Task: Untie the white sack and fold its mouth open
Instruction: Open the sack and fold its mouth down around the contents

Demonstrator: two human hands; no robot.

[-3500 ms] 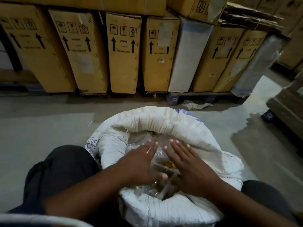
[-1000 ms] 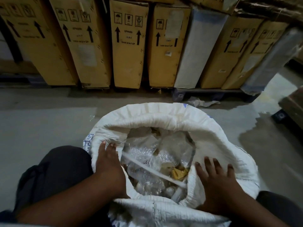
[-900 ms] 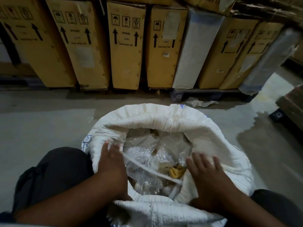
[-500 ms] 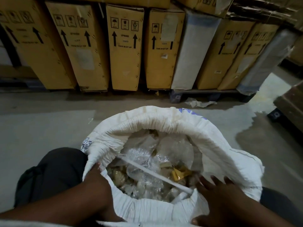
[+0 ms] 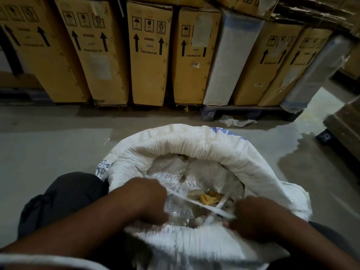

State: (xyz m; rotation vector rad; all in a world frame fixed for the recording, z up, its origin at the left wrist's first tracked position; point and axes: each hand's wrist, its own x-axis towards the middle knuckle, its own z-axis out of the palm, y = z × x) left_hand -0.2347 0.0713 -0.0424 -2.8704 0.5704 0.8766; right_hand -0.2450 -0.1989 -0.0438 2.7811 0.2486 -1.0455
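Working over the white sack [image 5: 194, 145], a person clenches the left hand [image 5: 144, 199] and right hand [image 5: 259, 217] on the ends of a loose white strip [image 5: 194, 201] stretched between their fingers. The mouth appears untied, its rim rolled down beyond the fingers, while the near edge beneath them looks only partly turned. Bare floor [image 5: 58, 145] lies open past the fingertips as far as the cardboard boxes [image 5: 150, 55].

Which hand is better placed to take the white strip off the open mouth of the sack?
Probably the right hand: the white strip crosses itself right beside it, so it could lift it off the white sack. The left hand meets only one end, and its grip is blurred.
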